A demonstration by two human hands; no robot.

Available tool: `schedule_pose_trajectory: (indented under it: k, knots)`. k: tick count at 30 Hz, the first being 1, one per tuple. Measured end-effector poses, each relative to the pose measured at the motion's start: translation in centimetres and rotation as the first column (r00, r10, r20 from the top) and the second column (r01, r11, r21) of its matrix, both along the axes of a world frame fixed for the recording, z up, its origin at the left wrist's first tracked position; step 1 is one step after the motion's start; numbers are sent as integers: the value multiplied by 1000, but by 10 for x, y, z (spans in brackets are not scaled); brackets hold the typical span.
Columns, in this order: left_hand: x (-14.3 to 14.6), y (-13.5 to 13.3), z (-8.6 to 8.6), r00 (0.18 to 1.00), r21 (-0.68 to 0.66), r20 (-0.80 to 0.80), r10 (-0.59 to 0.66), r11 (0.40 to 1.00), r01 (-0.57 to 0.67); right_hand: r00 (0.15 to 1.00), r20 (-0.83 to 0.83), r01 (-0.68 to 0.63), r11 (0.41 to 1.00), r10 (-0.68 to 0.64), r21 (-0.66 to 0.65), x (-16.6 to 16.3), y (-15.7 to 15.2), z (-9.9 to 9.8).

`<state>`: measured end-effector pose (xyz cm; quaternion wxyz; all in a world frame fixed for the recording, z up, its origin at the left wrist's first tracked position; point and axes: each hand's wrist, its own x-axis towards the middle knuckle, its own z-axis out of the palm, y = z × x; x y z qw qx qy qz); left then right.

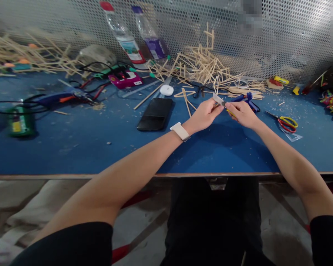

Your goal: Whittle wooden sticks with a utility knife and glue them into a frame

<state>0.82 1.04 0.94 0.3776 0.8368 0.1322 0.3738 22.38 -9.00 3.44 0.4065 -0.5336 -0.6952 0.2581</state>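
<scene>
Above the blue workbench, my left hand [204, 115] pinches a small whitish flat piece [218, 98]; its material is too small to make out. My right hand [244, 113] is closed round a yellow-handled utility knife [231, 113], mostly covered by the fingers. The knife's metal end meets or nearly meets the whitish piece between the two hands. Just behind my right hand lies a blue glue gun [243, 98]. Thin wooden sticks joined into a small frame [185, 96] lie behind my left wrist.
A black phone [155, 114] and white case [167, 90] lie left of my hands. Scissors [288, 123] and a clear set square [293, 136] are at right. A stick pile [202, 64], two bottles [126, 40] and a magenta device [125, 79] stand along the mesh wall. Pliers [72, 94] lie left.
</scene>
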Motion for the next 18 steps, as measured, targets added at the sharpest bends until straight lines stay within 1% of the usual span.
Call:
schedule_pose_trajectory:
  k: [4,7,9,11,13,15,18]
  knots:
    - [1,0,-3,1000,18,23,20,1000,-20,1000,-2,3,1000,-3,10,-1,1,-2]
    - [0,-4,-2,999,14,31,40,999,-40,1000,-29,-8,1000,8,18,0,-1,-1]
    - [-2,-7,1,997,20,35,75,997,-76,999,-46,-14,998,17,59,1,-4,1]
    - [-5,-9,3,988,40,63,143,988,-146,997,-74,-9,993,17,114,1,-9,5]
    - [-8,-9,4,966,87,105,237,965,-246,991,-134,3,991,16,135,-2,-13,9]
    - [-13,-8,5,937,167,148,316,926,-339,975,-218,-4,993,30,122,-8,-16,11]
    - [-21,-6,10,906,312,194,377,852,-421,935,-340,-63,992,97,109,-20,-21,13]
